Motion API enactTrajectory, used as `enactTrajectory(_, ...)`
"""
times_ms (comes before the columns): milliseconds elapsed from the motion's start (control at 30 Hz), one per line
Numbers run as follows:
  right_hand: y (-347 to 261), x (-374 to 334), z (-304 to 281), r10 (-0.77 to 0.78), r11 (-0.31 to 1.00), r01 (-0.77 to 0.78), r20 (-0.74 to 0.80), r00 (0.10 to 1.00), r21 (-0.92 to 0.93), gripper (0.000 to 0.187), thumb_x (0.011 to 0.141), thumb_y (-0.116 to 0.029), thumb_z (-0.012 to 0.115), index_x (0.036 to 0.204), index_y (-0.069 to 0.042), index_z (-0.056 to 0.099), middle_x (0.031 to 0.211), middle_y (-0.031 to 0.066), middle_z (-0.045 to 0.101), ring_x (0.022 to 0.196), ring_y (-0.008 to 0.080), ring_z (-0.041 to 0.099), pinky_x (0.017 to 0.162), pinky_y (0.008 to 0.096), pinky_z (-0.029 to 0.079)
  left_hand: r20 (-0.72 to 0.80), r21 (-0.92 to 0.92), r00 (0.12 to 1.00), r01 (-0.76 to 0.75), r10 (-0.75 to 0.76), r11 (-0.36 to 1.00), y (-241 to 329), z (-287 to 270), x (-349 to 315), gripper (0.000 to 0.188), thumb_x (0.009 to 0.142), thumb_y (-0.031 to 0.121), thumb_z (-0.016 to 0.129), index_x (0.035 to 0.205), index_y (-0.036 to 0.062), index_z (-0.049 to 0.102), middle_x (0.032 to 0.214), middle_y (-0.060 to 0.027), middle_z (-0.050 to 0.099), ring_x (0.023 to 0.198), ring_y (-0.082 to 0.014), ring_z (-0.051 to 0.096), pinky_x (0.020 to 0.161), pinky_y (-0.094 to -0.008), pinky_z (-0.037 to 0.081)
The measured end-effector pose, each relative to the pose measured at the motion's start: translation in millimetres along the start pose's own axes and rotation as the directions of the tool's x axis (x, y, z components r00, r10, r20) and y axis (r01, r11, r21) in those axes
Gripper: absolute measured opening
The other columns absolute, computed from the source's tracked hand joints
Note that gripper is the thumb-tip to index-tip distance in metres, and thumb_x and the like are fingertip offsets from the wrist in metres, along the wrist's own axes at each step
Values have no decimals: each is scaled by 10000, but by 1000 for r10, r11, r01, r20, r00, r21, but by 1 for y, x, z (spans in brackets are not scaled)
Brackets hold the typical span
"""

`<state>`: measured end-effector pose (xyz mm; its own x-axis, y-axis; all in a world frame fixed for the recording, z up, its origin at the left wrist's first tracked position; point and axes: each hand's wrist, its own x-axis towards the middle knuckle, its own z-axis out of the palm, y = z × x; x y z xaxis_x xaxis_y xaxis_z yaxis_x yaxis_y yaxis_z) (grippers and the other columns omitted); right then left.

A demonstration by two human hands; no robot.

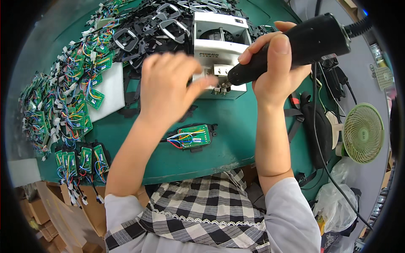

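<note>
My right hand (276,69) grips a black electric screwdriver (295,46), its tip pointing down-left at the outlet of a white screw feeder box (219,50). My left hand (166,86) hovers just left of the tip, blurred, fingers spread, thumb reaching toward the feeder's outlet; nothing shows in it. On the green table (236,126) in front of me lies a green circuit board (192,137) with coloured wires, seated on a black part.
Piles of wired green boards (69,97) cover the left side, with a short row (82,160) at the near edge. Black plastic frames (143,29) heap at the back. A white foam pad (110,90) lies left. A small green fan (363,133) stands right.
</note>
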<state>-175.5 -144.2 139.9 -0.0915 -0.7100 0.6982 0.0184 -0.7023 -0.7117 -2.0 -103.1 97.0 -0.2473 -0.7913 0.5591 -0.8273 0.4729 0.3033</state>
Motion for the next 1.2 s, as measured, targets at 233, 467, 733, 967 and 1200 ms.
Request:
enactTrajectory(233, 2, -10, 9, 11, 1000, -10, 23, 1000, -11, 437, 895, -289, 609, 1041, 97, 465, 588, 105, 587, 476, 154, 571, 484, 252, 454, 347, 90, 920, 160, -182, 983, 20, -3, -111, 779, 561, 578, 775, 1112, 58, 594, 1071, -95, 580, 1072, -268, 521, 1027, -454, 297)
enactTrajectory(467, 1, -18, 16, -68, 996, 66, -23, 997, -66, 431, 903, -319, 596, 990, 89, 487, 563, 100, 588, 474, 144, 572, 500, 248, 453, 322, -28, 933, 177, -159, 984, 22, 1, -124, 752, 569, 511, 809, 1133, 64, 590, 1096, -95, 572, 1074, -279, 515, 1031, -465, 319)
enactTrajectory(733, -15, -40, 4, 139, 989, -144, 101, 985, 41, 514, 911, -351, 576, 1100, 107, 438, 613, 124, 560, 449, 181, 549, 435, 282, 466, 225, -103, 962, 180, -153, 978, 10, 12, -143, 726, 582, 432, 826, 1152, 51, 587, 1127, -115, 577, 1060, -321, 533, 989, -462, 376)
enactTrajectory(967, -27, -94, -5, 196, 974, -209, 150, 969, 82, 583, 880, -371, 618, 1140, 99, 393, 668, 144, 563, 462, 211, 563, 436, 312, 495, 182, -137, 966, 210, -184, 968, 5, 15, -147, 558, 604, 281, 835, 1063, 34, 637, 1037, -99, 594, 975, -299, 553, 867, -408, 447)
enactTrajectory(1200, -19, -111, -1, 177, 981, -186, 159, 971, 50, 577, 876, -388, 624, 1125, 83, 401, 679, 135, 566, 470, 190, 556, 456, 296, 492, 189, -174, 963, 223, -190, 959, 4, 17, -147, 583, 602, 310, 832, 1076, 27, 646, 1034, -88, 593, 955, -285, 553, 829, -390, 469)
